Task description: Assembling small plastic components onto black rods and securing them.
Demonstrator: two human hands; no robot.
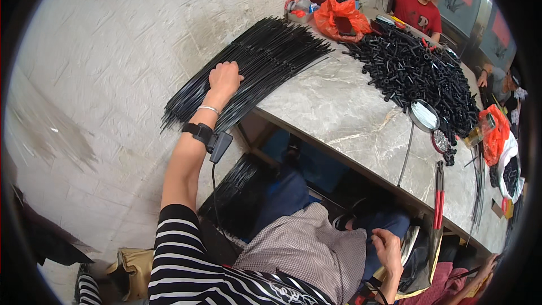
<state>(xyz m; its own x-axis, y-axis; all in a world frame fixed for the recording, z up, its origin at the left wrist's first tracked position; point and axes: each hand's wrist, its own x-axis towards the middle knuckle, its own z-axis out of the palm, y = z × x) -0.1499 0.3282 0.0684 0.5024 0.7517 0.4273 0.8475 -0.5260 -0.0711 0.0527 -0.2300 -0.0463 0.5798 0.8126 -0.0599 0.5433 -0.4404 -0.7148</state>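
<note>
My left hand (224, 82) reaches out over a wide pile of long thin black rods (265, 48) at the table's left end, against the wall. Its fingers are curled down onto the rods, and what they pinch is hidden beneath them. Low by my right thigh is my right hand (388, 251), its fingers loosely bent and apart, with nothing seen in them. A checked cloth (307, 237) covers my lap between the two. More black rods (237, 192) lie below the table edge near my left knee.
A heap of short black tubular pieces (420, 68) covers the far table (322, 107). Nearer stand a round dish (424, 115) of white strips, a small dish of metal bits (440, 141) and red-handled cutters (439, 197). Orange bags (341, 20) lie behind. Other people sit around the table.
</note>
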